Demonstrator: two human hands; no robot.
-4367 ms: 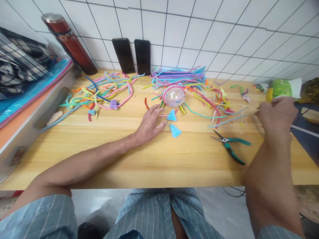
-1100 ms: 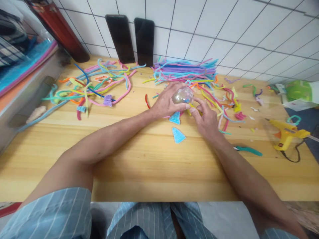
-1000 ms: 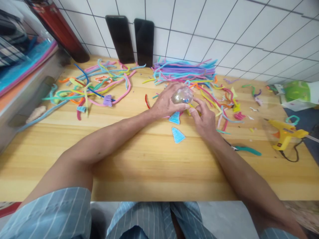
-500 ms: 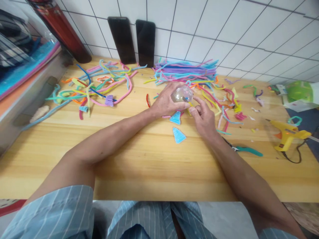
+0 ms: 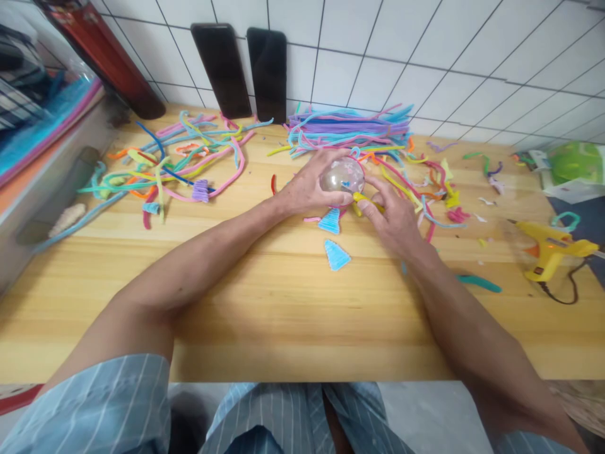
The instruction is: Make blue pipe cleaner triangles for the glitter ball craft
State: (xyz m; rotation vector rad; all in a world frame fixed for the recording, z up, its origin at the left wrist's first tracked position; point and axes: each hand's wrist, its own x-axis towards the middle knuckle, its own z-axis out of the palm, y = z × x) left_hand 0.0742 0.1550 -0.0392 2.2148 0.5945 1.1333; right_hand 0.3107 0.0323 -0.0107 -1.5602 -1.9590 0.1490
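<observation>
My left hand (image 5: 314,181) is wrapped round a clear plastic ball (image 5: 341,176) with a pink rim along its right side. Small coloured bits show inside or on the ball; which, I cannot tell. In my right hand (image 5: 390,211) is a yellow-handled tool (image 5: 367,202), its thin tip reaching the ball's lower right side. What kind of tip it has is too small to make out. Just below the ball lie a blue fuzzy piece (image 5: 329,221) and, nearer me, a blue four-sided piece (image 5: 337,255).
Loose pipe cleaners (image 5: 227,174) lie tangled at the left, and a bundle of them (image 5: 347,129) sits at the back. Two black phones (image 5: 221,69) lean on the tiled wall. A yellow glue gun (image 5: 551,249) and a green handle (image 5: 479,282) are at the right.
My right hand now grips the yellow-handled tool against the ball, its handle showing more plainly. The ball has turned a little in my left hand. The whole view has shifted slightly.
</observation>
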